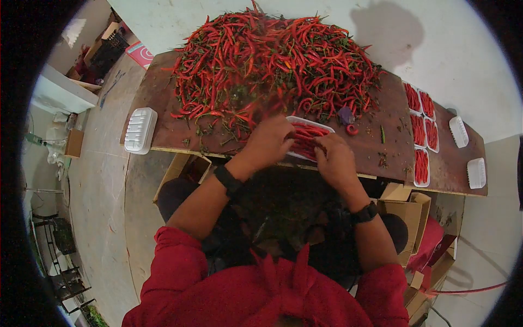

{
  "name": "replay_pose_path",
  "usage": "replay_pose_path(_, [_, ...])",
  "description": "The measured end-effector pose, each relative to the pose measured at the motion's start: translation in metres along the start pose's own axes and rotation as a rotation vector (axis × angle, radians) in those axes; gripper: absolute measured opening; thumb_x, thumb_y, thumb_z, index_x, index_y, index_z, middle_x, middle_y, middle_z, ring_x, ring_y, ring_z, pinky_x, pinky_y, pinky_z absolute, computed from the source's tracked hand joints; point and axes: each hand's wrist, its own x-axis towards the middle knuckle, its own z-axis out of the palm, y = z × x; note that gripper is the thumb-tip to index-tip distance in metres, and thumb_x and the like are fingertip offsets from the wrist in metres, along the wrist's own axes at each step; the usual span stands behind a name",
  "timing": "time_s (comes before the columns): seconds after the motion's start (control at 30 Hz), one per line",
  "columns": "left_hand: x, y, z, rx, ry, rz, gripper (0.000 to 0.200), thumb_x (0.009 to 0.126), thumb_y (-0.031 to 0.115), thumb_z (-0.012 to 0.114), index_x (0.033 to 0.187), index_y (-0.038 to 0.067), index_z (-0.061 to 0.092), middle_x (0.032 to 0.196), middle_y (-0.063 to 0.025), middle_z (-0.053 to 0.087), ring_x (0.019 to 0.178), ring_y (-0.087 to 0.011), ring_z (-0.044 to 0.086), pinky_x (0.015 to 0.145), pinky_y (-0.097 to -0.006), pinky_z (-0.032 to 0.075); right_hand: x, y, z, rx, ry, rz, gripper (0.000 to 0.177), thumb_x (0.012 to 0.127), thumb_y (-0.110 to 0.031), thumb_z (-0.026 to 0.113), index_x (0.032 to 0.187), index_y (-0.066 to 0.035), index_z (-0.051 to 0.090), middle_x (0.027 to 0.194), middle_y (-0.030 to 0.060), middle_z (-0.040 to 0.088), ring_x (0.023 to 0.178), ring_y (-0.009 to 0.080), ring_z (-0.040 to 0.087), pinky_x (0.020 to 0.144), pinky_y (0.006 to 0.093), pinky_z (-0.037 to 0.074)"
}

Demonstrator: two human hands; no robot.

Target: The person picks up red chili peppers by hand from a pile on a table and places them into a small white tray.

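Note:
A white plastic tray (322, 128) lies at the table's front edge, with slender red chili peppers (306, 132) lengthwise in it. At its left end my left hand (271, 139) has its fingers curled in over the pepper ends; the fingertips are partly hidden. My right hand (336, 159) grips around the right end of the tray, thumb toward the near side and fingers on the peppers. Directly behind rises a large heap of red chili peppers (234, 60) with green stems and leaves. Part of the heap beyond my left hand is blurred.
Several filled trays (418, 131) of red peppers stand on the right. White trays lie face down at the far left (140, 131) and far right (476, 173). A purple object (346, 115) and a green pepper (382, 134) lie nearby. Cardboard boxes (406, 210) stand below the table.

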Motion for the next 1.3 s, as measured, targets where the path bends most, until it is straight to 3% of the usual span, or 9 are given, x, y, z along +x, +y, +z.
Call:
replay_pose_path(0.43, [0.0, -0.016, -0.033, 0.154, 0.072, -0.094, 0.022, 0.076, 0.018, 0.064, 0.092, 0.005, 0.058, 0.085, -0.0135, 0.057, 0.084, -0.0337, 0.057, 0.073, -0.041, 0.047, 0.0, 0.003, -0.007, 0.002, 0.06, -0.024, 0.02, 0.077, -0.008, 0.061, 0.095, -0.003, 0.064, 0.092, 0.0169, 0.061, 0.088, 0.0335, 0.059, 0.076, 0.039, 0.047])
replay_pose_path(0.5, [-0.003, -0.018, -0.048, 0.38, 0.068, -0.341, 0.023, 0.077, 0.022, 0.062, 0.091, 0.004, 0.058, 0.087, -0.0139, 0.059, 0.086, -0.034, 0.058, 0.072, -0.042, 0.047, 0.0, 0.002, -0.009, 0.004, 0.062, -0.009, 0.02, 0.077, -0.008, 0.061, 0.095, -0.003, 0.064, 0.092, 0.017, 0.061, 0.087, 0.0334, 0.059, 0.076, 0.0387, 0.047])
replay_pose_path(0.6, [-0.008, -0.015, -0.056, 0.406, 0.025, -0.519, 0.024, 0.077, 0.024, 0.063, 0.089, 0.004, 0.059, 0.093, -0.015, 0.061, 0.089, -0.0347, 0.058, 0.073, -0.0434, 0.047, 0.0, 0.002, -0.009, 0.031, 0.063, 0.001, 0.019, 0.077, -0.01, 0.061, 0.095, -0.003, 0.064, 0.091, 0.0171, 0.061, 0.085, 0.0332, 0.059, 0.075, 0.0388, 0.047])
replay_pose_path(0.83, [-0.015, -0.041, -0.042, 0.37, 0.028, -0.431, 0.027, 0.078, 0.025, 0.062, 0.091, 0.002, 0.06, 0.092, -0.0185, 0.061, 0.089, -0.0369, 0.058, 0.077, -0.0443, 0.047, -0.004, -0.001, -0.005, 0.025, 0.085, -0.051, 0.019, 0.077, -0.011, 0.061, 0.094, -0.003, 0.064, 0.09, 0.0168, 0.061, 0.083, 0.0326, 0.06, 0.072, 0.0384, 0.048])
replay_pose_path(0.93, [-0.009, -0.026, -0.054, 0.207, 0.1, -0.449, 0.026, 0.08, 0.025, 0.062, 0.092, 0.001, 0.06, 0.086, -0.0137, 0.064, 0.081, -0.029, 0.062, 0.072, -0.0387, 0.048, -0.007, -0.004, -0.004, 0.092, 0.07, -0.027, 0.019, 0.078, -0.01, 0.062, 0.095, -0.003, 0.064, 0.089, 0.0159, 0.062, 0.081, 0.0305, 0.061, 0.071, 0.0367, 0.048])
replay_pose_path(1.0, [-0.002, -0.002, -0.065, -0.399, -0.1, -0.65, 0.024, 0.083, 0.024, 0.062, 0.092, 0.002, 0.061, 0.081, -0.0055, 0.063, 0.072, -0.0157, 0.06, 0.066, -0.0302, 0.047, -0.009, -0.006, -0.003, 0.153, 0.051, 0.0, 0.019, 0.078, -0.01, 0.062, 0.095, -0.003, 0.065, 0.088, 0.0153, 0.063, 0.079, 0.0285, 0.062, 0.071, 0.0353, 0.048])
replay_pose_path(1.1, [-0.003, 0.021, -0.059, -0.667, -0.255, -0.648, 0.021, 0.084, 0.022, 0.061, 0.093, 0.003, 0.062, 0.078, -0.0004, 0.06, 0.069, -0.0078, 0.055, 0.063, -0.0244, 0.046, -0.009, -0.011, -0.001, 0.326, 0.012, 0.058, 0.02, 0.078, -0.011, 0.063, 0.096, -0.001, 0.064, 0.085, 0.0121, 0.065, 0.076, 0.0196, 0.062, 0.07, 0.0308, 0.048])
replay_pose_path(1.17, [-0.012, 0.019, -0.039, -0.742, -0.265, -0.581, 0.021, 0.083, 0.019, 0.061, 0.094, 0.001, 0.062, 0.078, -0.0021, 0.061, 0.069, -0.0091, 0.056, 0.063, -0.0248, 0.046, -0.008, -0.009, 0.006, 0.501, -0.033, 0.116, 0.021, 0.079, -0.012, 0.064, 0.095, 0.001, 0.064, 0.083, 0.009, 0.066, 0.076, 0.0127, 0.06, 0.07, 0.0274, 0.047])
replay_pose_path(1.3, [-0.016, 0.025, -0.031, -0.786, -0.37, -0.536, 0.024, 0.081, 0.018, 0.063, 0.096, 0.0, 0.062, 0.078, -0.0039, 0.062, 0.069, -0.0097, 0.057, 0.062, -0.0248, 0.047, -0.008, -0.02, 0.002, 0.518, -0.056, 0.118, 0.02, 0.08, -0.012, 0.064, 0.093, 0.003, 0.064, 0.082, 0.0078, 0.066, 0.079, 0.0107, 0.059, 0.071, 0.0267, 0.047])
